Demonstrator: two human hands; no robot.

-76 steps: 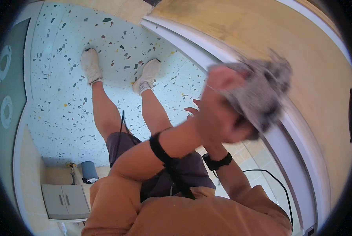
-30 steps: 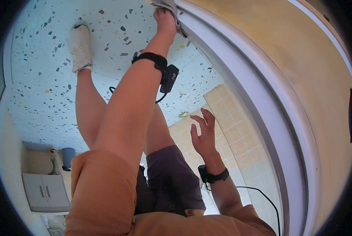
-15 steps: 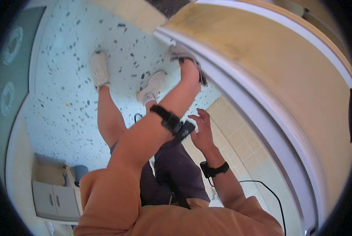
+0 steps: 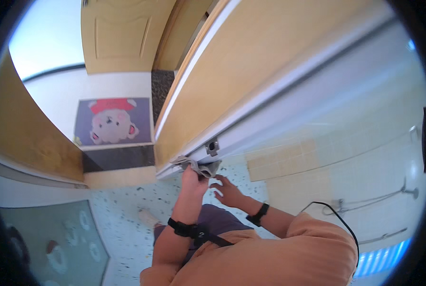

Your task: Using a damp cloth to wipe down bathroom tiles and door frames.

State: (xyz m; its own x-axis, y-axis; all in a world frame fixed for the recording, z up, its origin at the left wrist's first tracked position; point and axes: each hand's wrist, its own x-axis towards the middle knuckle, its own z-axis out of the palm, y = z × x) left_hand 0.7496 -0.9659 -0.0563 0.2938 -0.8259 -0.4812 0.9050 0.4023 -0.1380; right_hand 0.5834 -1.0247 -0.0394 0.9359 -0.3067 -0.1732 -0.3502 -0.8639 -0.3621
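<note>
Left hand [image 4: 193, 180] grips grey cloth [image 4: 205, 168] by door frame [image 4: 241, 135] | right hand [image 4: 228, 191] empty, loosely curled

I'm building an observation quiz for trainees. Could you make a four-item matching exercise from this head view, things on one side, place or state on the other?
Things
1. cloth
2. right hand
3. floor mat
4. metal plate

Place or state
A. set into the white frame
B. gripped by the left hand
C. lying beyond the dark floor strip
D. fingers apart, nothing visible in its grasp

Right pairs: 1-B, 2-D, 3-C, 4-A
</note>
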